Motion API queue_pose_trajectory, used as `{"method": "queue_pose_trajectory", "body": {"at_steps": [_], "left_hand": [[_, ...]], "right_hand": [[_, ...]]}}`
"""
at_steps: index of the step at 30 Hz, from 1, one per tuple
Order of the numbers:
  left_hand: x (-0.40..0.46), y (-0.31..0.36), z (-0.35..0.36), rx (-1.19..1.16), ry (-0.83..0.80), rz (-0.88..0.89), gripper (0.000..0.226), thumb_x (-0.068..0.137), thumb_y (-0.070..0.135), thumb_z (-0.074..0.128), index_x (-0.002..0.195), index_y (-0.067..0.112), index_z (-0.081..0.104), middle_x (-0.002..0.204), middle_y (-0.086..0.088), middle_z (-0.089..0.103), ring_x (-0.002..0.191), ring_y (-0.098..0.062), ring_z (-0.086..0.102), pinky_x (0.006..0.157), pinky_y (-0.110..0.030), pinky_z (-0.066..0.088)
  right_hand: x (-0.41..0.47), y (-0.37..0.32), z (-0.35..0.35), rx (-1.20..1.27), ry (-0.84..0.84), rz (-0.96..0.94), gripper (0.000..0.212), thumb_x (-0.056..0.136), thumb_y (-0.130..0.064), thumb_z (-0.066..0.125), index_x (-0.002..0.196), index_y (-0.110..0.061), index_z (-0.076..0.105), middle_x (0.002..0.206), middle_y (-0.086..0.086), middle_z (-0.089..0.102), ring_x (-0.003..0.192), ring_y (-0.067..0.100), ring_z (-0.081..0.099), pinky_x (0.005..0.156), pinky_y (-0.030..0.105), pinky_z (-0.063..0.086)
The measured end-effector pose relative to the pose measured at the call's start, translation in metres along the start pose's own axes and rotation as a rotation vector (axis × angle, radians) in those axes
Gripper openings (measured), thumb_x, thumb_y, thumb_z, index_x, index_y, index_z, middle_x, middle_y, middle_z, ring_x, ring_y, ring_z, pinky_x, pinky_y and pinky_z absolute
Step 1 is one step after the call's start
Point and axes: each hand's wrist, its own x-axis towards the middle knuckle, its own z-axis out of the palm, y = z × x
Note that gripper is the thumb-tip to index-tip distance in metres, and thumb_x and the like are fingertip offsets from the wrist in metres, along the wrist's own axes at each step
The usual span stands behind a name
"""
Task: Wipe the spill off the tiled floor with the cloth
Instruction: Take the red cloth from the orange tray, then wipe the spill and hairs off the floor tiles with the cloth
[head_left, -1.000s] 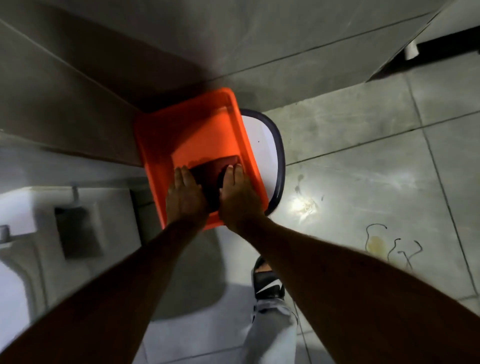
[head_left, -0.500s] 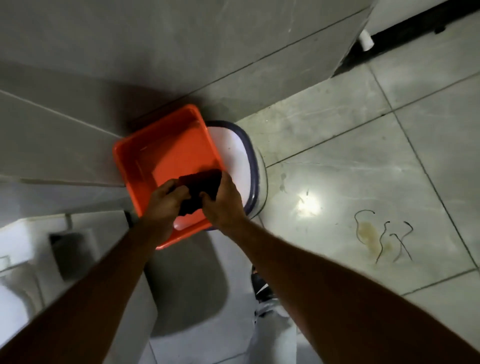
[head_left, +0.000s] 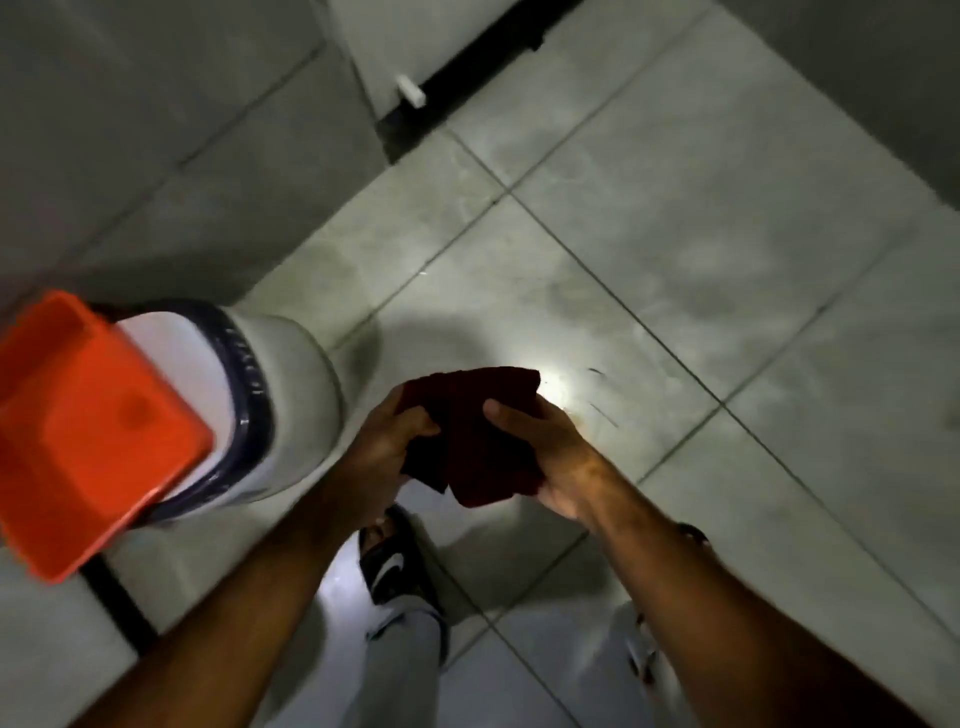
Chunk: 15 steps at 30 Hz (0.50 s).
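I hold a dark red cloth (head_left: 475, 436) in the air with both hands, above the grey tiled floor (head_left: 675, 260). My left hand (head_left: 387, 441) grips its left edge and my right hand (head_left: 550, 447) grips its right side. The cloth hangs bunched between them. The spill (head_left: 597, 410) shows as thin dark streaks and a faint yellowish patch just right of my right hand, beside a bright light reflection; my hand and the cloth hide most of it.
An orange tub (head_left: 88, 426) sits on a white bucket with a dark rim (head_left: 280, 405) at the left. Tiled wall (head_left: 182, 130) stands behind. My sandalled foot (head_left: 395, 561) and grey trouser legs are below. A dark gap under a door (head_left: 488, 57) runs at the top.
Both hands have lifted the cloth out of the orange tub and carried it right, over the floor by the spill. The view has swung right, putting tub and bucket at the left.
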Motion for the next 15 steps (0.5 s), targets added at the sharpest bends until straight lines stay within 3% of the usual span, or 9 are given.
{"method": "queue_pose_trajectory", "body": {"at_steps": [4, 6, 9, 11, 15], "left_hand": [[0.050, -0.055, 0.082, 0.155, -0.071, 0.000, 0.030, 0.083, 0.007, 0.062, 0.104, 0.027, 0.053, 0.096, 0.004, 0.070, 0.082, -0.010, 0.072, 0.057, -0.023, 0.056], [0.078, -0.084, 0.108, 0.214, -0.075, -0.024, 0.038, 0.076, 0.011, 0.069, 0.107, 0.024, 0.052, 0.105, 0.001, 0.069, 0.092, -0.012, 0.070, 0.068, -0.025, 0.058], [0.127, -0.135, 0.134, 0.359, -0.053, -0.028, 0.062, 0.059, 0.030, 0.074, 0.115, 0.023, 0.050, 0.116, -0.006, 0.062, 0.106, -0.023, 0.064, 0.085, -0.039, 0.057], [0.157, -0.167, 0.145, 0.524, -0.034, -0.022, 0.064, 0.062, 0.032, 0.072, 0.121, 0.019, 0.049, 0.115, -0.003, 0.062, 0.106, -0.023, 0.063, 0.086, -0.041, 0.057], [0.212, -0.216, 0.146, 0.765, -0.021, -0.021, 0.052, 0.081, 0.018, 0.064, 0.130, 0.014, 0.046, 0.115, 0.000, 0.060, 0.102, -0.018, 0.060, 0.070, -0.017, 0.050]], "right_hand": [[-0.001, 0.003, -0.104, -0.119, 0.260, -0.079, 0.042, 0.074, -0.010, 0.080, 0.115, -0.010, 0.066, 0.107, 0.015, 0.074, 0.096, 0.033, 0.072, 0.087, 0.055, 0.056], [0.010, 0.014, -0.147, -0.216, 0.364, -0.092, 0.044, 0.076, -0.011, 0.078, 0.117, -0.014, 0.064, 0.108, 0.010, 0.074, 0.097, 0.028, 0.071, 0.088, 0.050, 0.057], [0.041, 0.041, -0.205, -0.336, 0.514, -0.133, 0.038, 0.081, -0.012, 0.073, 0.117, -0.017, 0.061, 0.108, 0.005, 0.070, 0.099, 0.023, 0.068, 0.087, 0.045, 0.058], [0.064, 0.058, -0.229, -0.399, 0.603, -0.160, 0.037, 0.083, -0.012, 0.070, 0.118, -0.018, 0.060, 0.110, 0.005, 0.069, 0.102, 0.024, 0.066, 0.089, 0.046, 0.057], [0.120, 0.085, -0.264, -0.549, 0.725, -0.151, 0.044, 0.085, -0.010, 0.068, 0.127, -0.012, 0.056, 0.122, 0.008, 0.065, 0.113, 0.026, 0.061, 0.100, 0.042, 0.050]]}}
